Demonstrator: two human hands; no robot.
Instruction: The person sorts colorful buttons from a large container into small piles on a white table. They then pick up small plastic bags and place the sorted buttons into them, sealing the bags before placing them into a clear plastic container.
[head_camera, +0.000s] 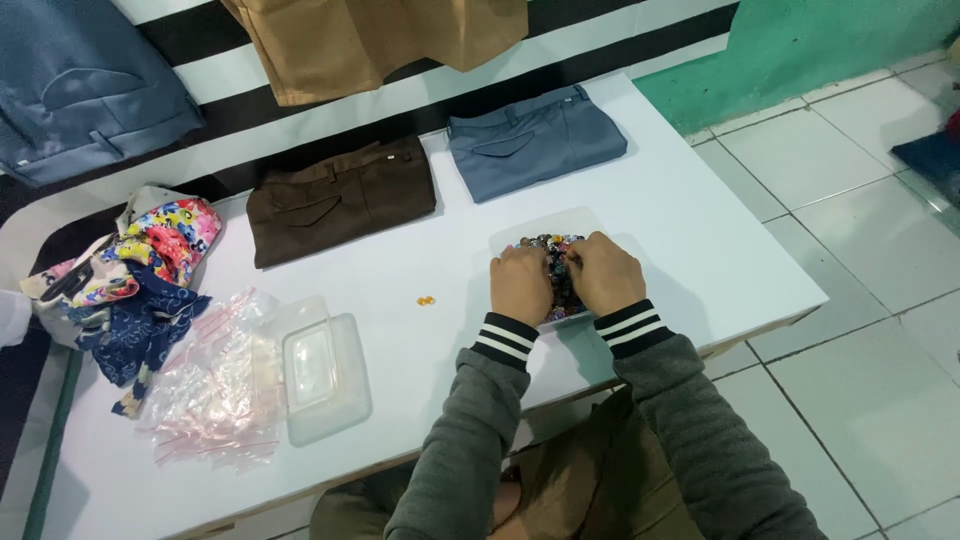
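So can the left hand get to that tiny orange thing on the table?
Probably yes. The small orange bead lies alone on the white table, just left of the left hand, with nothing between them. That hand is busy in the tray of beads, though.

Both hands — left (521, 284), right (604, 272) — side by side, fingers curled down.

White table (420, 270), glossy top, sits on tiled floor (860, 330). On it: folded brown trousers (340, 198) and folded blue-grey trousers (535, 140) along far edge, side by side. Left end, pile of floral fabric scraps (130, 275). Next to that, heap of small clear zip bags (215, 385), touching clear plastic lid (322, 375). Tiny orange bit (426, 299) mid-table. Clear tray of beads (562, 268) near front right, both hands on it.
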